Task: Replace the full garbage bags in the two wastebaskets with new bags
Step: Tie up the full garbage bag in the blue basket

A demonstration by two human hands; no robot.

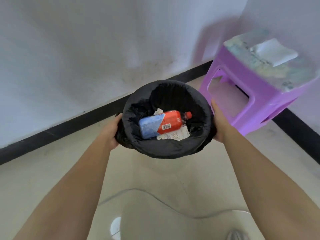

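In floor corner by purple plastic stool (245, 94): round wastebasket lined with black garbage bag (166, 146), red bottle (174, 122) and blue pack (150, 127) inside. Left hand (112, 134), right hand (219, 123) grasping rim sides. Step: first bag removal. Next: peel bag edge off rim, gather, lift.

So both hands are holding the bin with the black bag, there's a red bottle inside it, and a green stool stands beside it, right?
Nearly. The stool is purple, not green, as the head view shows. The rest stands: the left hand and right hand grip the bin lined with the black bag, with a red bottle inside.
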